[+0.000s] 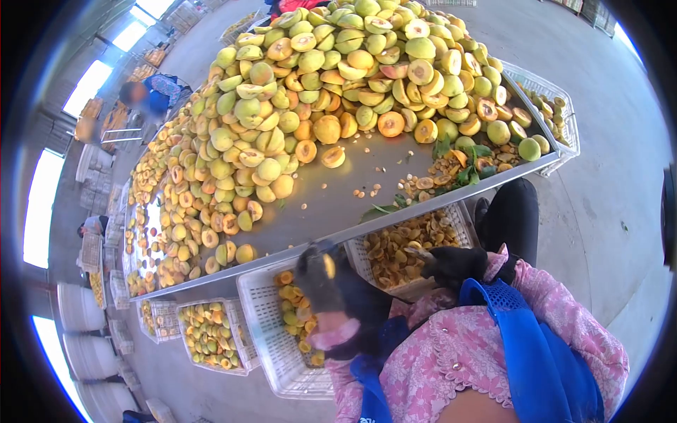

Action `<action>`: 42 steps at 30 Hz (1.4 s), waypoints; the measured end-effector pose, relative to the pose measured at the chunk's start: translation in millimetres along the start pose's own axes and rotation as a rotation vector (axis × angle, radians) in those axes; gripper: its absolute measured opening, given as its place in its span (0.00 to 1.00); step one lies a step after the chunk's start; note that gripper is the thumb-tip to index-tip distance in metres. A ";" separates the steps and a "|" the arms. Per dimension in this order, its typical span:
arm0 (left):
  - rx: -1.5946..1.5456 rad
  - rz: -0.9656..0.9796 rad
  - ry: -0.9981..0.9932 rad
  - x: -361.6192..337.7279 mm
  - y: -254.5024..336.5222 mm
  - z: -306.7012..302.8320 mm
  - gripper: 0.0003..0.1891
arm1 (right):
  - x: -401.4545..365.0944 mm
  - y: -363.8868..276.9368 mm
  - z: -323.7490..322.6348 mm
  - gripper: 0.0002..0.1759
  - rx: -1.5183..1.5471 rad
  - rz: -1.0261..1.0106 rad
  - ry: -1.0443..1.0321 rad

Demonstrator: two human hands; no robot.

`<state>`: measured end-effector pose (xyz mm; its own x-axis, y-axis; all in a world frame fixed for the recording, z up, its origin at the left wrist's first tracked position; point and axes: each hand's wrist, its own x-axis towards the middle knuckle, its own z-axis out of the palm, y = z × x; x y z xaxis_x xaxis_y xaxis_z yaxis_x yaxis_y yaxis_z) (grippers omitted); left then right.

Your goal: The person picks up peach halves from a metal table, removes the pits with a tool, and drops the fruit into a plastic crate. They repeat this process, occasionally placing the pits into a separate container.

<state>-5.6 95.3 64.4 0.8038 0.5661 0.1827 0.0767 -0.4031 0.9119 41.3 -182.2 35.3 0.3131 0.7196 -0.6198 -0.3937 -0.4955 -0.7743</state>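
My left hand [319,276], in a black glove and smeared by motion, is closed on a yellow peach half [329,266]. It hovers over the white crate [257,310] that has peach halves in it, close to the table edge. My right hand [455,266], also black-gloved, is closed around a small thin tool [419,252] whose tip points left; its exact kind is hard to make out. Below that hand stands another crate [402,287], with small brownish-yellow cut pieces [402,250] inside.
A metal table [338,190] bears a large heap of halved peaches [310,92]. Leaves [474,166] and scraps lie near its raised rim. More filled crates [211,335] stand at the left, another [564,130] at the far right corner. A person [151,95] is at the far left.
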 end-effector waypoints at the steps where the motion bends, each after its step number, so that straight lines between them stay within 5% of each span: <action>1: -0.104 -0.268 0.094 15.3 -12.8 -22.1 0.16 | 11.1 39.5 0.9 0.10 0.431 -0.095 -0.013; 2: 0.314 -0.232 0.065 25.0 -14.1 -49.6 0.17 | 15.6 64.8 -1.3 0.09 0.865 -0.187 -0.029; 3: 0.732 -0.192 0.036 34.0 -8.9 -70.8 0.18 | 11.9 66.5 -5.2 0.09 0.505 -0.270 -0.017; 4: 0.924 -0.103 0.047 42.3 -3.5 -81.7 0.18 | 11.2 67.3 -2.9 0.09 0.503 -0.278 -0.023; 6: 0.743 0.127 0.117 73.5 -29.4 -89.2 0.18 | 10.7 63.0 5.4 0.09 0.643 -0.371 0.066; 7: 0.642 0.196 0.057 90.0 -27.0 -80.0 0.18 | 37.1 75.5 5.2 0.11 0.538 -0.100 0.202; 8: 0.537 0.265 -0.002 113.1 -21.5 -63.8 0.20 | 45.6 83.8 3.2 0.11 0.535 -0.108 0.202; 10: 0.524 0.612 -0.090 161.2 -23.3 -28.4 0.22 | 49.7 99.3 -6.8 0.19 0.400 -0.183 0.063; 12: 0.684 0.690 -0.100 196.2 -25.8 8.1 0.25 | 47.3 105.6 -17.2 0.18 0.477 -0.342 -0.068; 14: 0.977 0.644 -0.094 223.2 -41.7 33.8 0.27 | 38.9 92.7 -21.0 0.18 0.548 -0.491 -0.203; 16: 1.099 0.497 -0.171 231.4 -42.5 51.0 0.27 | 26.6 72.8 -17.3 0.18 0.740 -0.179 0.045; 18: 1.042 0.256 -0.178 222.6 -32.7 59.2 0.24 | 24.9 60.9 -21.4 0.18 0.625 -0.146 0.072; 19: 0.882 0.516 -0.102 223.4 -44.0 54.4 0.22 | 19.6 44.3 -18.9 0.15 0.602 -0.069 0.114; 20: 0.883 0.517 -0.105 219.4 -55.4 53.0 0.22 | 16.9 34.7 -18.9 0.14 0.576 0.005 0.156; 22: -0.559 -0.225 -0.232 196.0 -41.1 47.1 0.24 | 27.0 43.8 -21.8 0.13 0.662 0.038 0.096; 23: -0.876 -0.285 -0.294 179.0 -27.9 39.8 0.26 | 29.1 48.4 -20.7 0.13 0.744 0.071 0.036; 24: -0.871 -0.291 -0.295 166.2 -22.6 37.9 0.26 | 23.2 35.8 -19.5 0.13 0.750 0.074 0.033; 26: -1.238 -0.352 -0.440 142.0 -12.9 40.1 0.27 | 11.0 2.4 -20.6 0.13 0.439 -0.250 -0.073; 28: -1.320 -0.423 -0.439 115.9 5.6 44.7 0.24 | 8.2 -16.0 -17.5 0.13 0.411 -0.225 -0.035; 31: -1.600 -0.773 -0.378 84.5 19.1 58.2 0.23 | -7.1 -54.3 -13.9 0.13 0.345 -0.132 0.014; 36: -1.490 -0.817 -0.378 30.8 22.2 96.2 0.22 | -21.4 -81.0 -8.0 0.14 0.329 -0.166 0.128; 42: -1.081 -0.496 -0.631 -11.8 39.4 110.7 0.22 | -10.7 -72.3 -5.4 0.17 0.373 -0.265 0.305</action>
<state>53.2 -6.8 57.4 0.9817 -0.0574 -0.1814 0.1718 0.6768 0.7159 71.1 -156.7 97.2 0.6577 0.5953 -0.4615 -0.5294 -0.0705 -0.8454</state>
